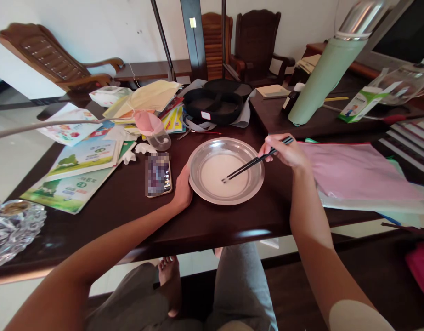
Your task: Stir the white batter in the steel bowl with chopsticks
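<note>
A round stainless-steel basin stands on the dark wooden table in front of me, with a milky, off-white liquid in it. My left hand is curled against the basin's left side and steadies it; its fingertips are partly hidden by the rim. Between the fingers of my right hand is a pair of black chopsticks, held slanting down to the left. Their pale-banded tips dip into the liquid near the middle of the basin.
Left of the basin lie a phone, crumpled tissues, a pink-lidded cup and booklets. Behind is a black case. To the right are a pink pouch and a tall green thermos.
</note>
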The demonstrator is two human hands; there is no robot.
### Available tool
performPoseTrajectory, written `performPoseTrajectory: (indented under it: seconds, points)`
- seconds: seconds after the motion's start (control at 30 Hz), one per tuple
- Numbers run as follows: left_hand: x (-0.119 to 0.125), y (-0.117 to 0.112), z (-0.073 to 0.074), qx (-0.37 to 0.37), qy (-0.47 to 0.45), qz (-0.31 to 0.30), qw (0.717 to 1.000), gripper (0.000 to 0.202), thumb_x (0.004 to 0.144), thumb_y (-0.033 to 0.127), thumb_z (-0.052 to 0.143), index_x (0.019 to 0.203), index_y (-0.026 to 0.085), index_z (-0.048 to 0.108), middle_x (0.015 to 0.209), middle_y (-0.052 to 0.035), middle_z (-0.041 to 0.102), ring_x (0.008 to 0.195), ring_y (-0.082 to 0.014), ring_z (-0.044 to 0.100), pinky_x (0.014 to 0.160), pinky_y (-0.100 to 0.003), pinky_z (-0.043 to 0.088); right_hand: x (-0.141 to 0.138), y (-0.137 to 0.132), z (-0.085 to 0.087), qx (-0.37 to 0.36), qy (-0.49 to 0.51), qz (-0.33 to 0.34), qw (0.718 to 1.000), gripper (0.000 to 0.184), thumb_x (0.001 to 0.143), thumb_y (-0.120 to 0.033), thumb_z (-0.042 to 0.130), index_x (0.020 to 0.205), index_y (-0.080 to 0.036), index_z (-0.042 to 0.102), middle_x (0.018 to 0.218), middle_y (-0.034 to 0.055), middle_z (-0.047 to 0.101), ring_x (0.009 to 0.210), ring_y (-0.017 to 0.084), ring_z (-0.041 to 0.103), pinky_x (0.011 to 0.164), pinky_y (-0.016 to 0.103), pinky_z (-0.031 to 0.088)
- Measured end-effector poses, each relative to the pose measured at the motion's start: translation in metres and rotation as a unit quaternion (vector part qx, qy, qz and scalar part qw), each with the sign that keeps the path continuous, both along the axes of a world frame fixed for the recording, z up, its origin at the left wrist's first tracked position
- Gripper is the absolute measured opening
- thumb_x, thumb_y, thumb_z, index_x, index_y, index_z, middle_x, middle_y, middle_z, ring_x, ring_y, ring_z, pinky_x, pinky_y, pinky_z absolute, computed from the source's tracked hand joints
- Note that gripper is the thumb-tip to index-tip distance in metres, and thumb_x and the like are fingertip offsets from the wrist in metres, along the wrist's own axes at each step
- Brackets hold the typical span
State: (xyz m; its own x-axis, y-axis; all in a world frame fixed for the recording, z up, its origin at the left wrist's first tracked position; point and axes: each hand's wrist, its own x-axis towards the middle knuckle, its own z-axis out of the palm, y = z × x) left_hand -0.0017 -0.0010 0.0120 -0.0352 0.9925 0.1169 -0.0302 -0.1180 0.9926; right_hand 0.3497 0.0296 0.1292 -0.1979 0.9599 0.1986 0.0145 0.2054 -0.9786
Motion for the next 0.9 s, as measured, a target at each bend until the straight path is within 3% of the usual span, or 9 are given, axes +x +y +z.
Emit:
performPoseTrajectory:
  seconds: [0.13,0.23,0.33,0.43,0.53,0.63,0.8,0.9]
  points:
    - [-0.002,0.001,-0.004,-0.004,0.01,0.009,1.0,0.061,0.111,0.067,0.058,0.154,0.028,0.078,0.177,-0.0042,0.069,0.175,-0.0341,0.053,0.153,-0.055,0.032,-0.018,0.0,-0.002,0.022,-0.029,0.038,0.999,0.068,0.08,-0.086,0.096,0.067,-0.021,0.081,0.077,0.0098,0.087,0.058,0.016,0.071,0.055,0.029,0.058]
    - [-0.001,0.001,-0.003,0.002,0.025,0.007,1.0,0.062,0.113,0.067,0.055,0.156,0.029,0.077,0.177,-0.0039,0.068,0.175,-0.0337,0.053,0.152,-0.055,0.033,-0.011,0.003,-0.002,0.055,-0.028,-0.024,0.998,0.067,0.081,-0.087,0.095,0.068,-0.023,0.08,0.077,0.0094,0.087,0.059,0.017,0.071,0.054,0.03,0.058]
    - [0.001,0.0,0.001,0.001,0.014,0.003,1.0,0.062,0.113,0.066,0.056,0.155,0.025,0.078,0.179,-0.0067,0.067,0.173,-0.0355,0.054,0.152,-0.056,0.032,0.006,0.005,-0.002,0.056,-0.007,-0.078,0.995,0.069,0.079,-0.088,0.095,0.063,-0.023,0.076,0.069,0.0089,0.082,0.051,0.017,0.065,0.045,0.031,0.05]
    - [0.001,-0.001,0.002,0.001,0.015,0.004,1.0,0.06,0.112,0.065,0.057,0.153,0.028,0.079,0.178,-0.0045,0.068,0.174,-0.0357,0.054,0.152,-0.056,0.033,0.008,0.003,-0.001,0.023,-0.001,-0.045,0.999,0.07,0.079,-0.086,0.096,0.06,-0.023,0.074,0.064,0.0083,0.079,0.046,0.015,0.061,0.043,0.031,0.047]
    - [0.0,-0.001,-0.001,0.005,0.006,0.001,1.0,0.059,0.113,0.064,0.058,0.153,0.027,0.079,0.177,-0.0052,0.068,0.175,-0.0353,0.052,0.153,-0.055,0.032,-0.008,0.0,-0.001,0.013,-0.018,0.016,1.0,0.068,0.08,-0.086,0.096,0.064,-0.022,0.078,0.07,0.0093,0.083,0.053,0.017,0.067,0.049,0.031,0.054]
    - [-0.001,0.0,-0.003,0.001,-0.013,0.006,1.0,0.056,0.113,0.063,0.061,0.151,0.027,0.081,0.175,-0.0063,0.071,0.175,-0.035,0.052,0.154,-0.055,0.028,-0.017,0.0,-0.001,0.04,-0.036,0.013,0.998,0.066,0.082,-0.086,0.095,0.068,-0.022,0.082,0.077,0.0096,0.087,0.059,0.018,0.072,0.057,0.032,0.06]
    - [0.002,0.0,0.001,0.007,-0.003,0.001,1.0,0.058,0.111,0.064,0.059,0.152,0.028,0.081,0.175,-0.005,0.071,0.174,-0.0342,0.054,0.153,-0.058,0.029,0.004,0.005,-0.001,0.057,-0.001,-0.075,0.996,0.069,0.078,-0.087,0.097,0.062,-0.023,0.077,0.068,0.0086,0.082,0.051,0.016,0.065,0.045,0.03,0.049]
    - [0.002,-0.001,0.002,0.002,0.007,0.004,1.0,0.06,0.111,0.067,0.059,0.152,0.029,0.081,0.177,-0.004,0.069,0.173,-0.034,0.055,0.152,-0.055,0.033,0.009,0.004,-0.002,0.033,0.005,-0.06,0.998,0.073,0.08,-0.09,0.093,0.059,-0.023,0.072,0.062,0.0082,0.078,0.045,0.014,0.059,0.041,0.029,0.043]
